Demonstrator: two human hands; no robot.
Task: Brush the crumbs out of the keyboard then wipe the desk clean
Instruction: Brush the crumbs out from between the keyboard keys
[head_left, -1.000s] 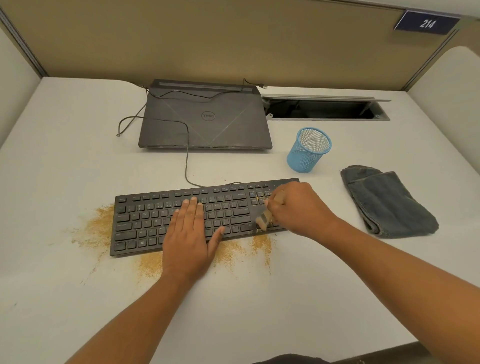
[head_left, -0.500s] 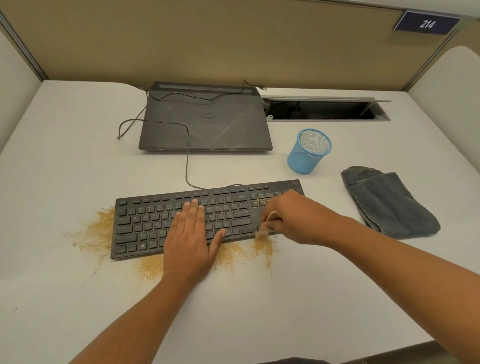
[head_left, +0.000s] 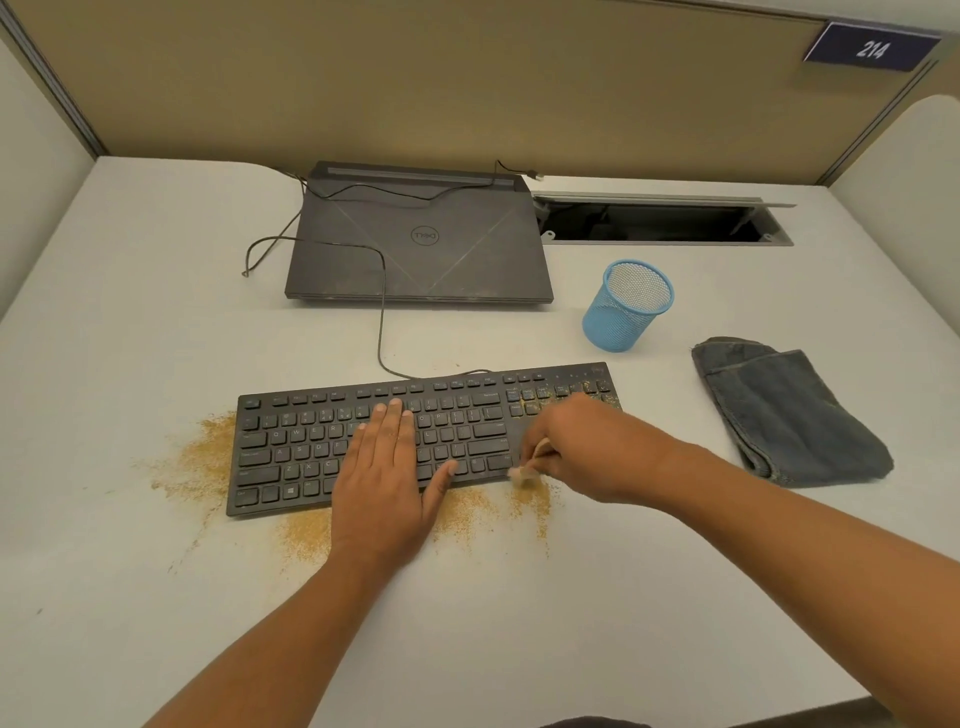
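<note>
A black keyboard (head_left: 311, 441) lies across the middle of the white desk (head_left: 130, 312). My left hand (head_left: 387, 483) rests flat on its keys with straight fingers. My right hand (head_left: 587, 452) grips a small wooden brush (head_left: 527, 470) whose pale bristles sit at the keyboard's front edge, right of the main keys. Brown crumbs (head_left: 200, 462) lie on the desk left of the keyboard and along its front edge, and more crumbs (head_left: 545, 397) sit among the number-pad keys. A folded grey cloth (head_left: 789, 415) lies to the right.
A closed dark laptop (head_left: 421, 244) sits behind the keyboard, with the keyboard's cable (head_left: 382, 322) running over it. A blue mesh cup (head_left: 626, 306) stands right of the laptop. An open cable slot (head_left: 660, 223) is set in the desk's back. Partition walls enclose the desk.
My right hand has drawn the brush from the number-pad keys toward me to the keyboard's front edge. My left hand has stayed flat on the keys.
</note>
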